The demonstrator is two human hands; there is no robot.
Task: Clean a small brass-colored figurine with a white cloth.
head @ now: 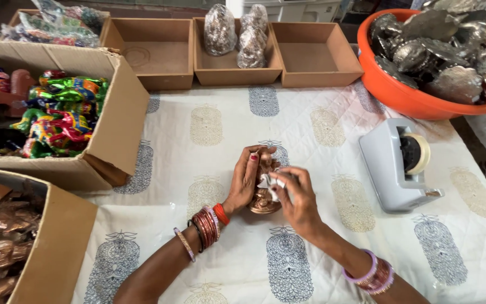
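Copper figurine [264, 194] half hidden behind both hands [271, 186]

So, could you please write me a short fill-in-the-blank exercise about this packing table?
1. Both hands hold a small ____-coloured figurine.
2. The grey tape dispenser sits to the person's ____.
3. The metal pieces fill an ____ tub.
4. Of the three small trays, the ____ one holds wrapped bundles.

Missing words: copper; right; orange; middle

Left hand [247, 179] grips a copper figurine [263, 191] upright on the cloth; right hand [295, 198] presses a small white piece [269, 181] against it.
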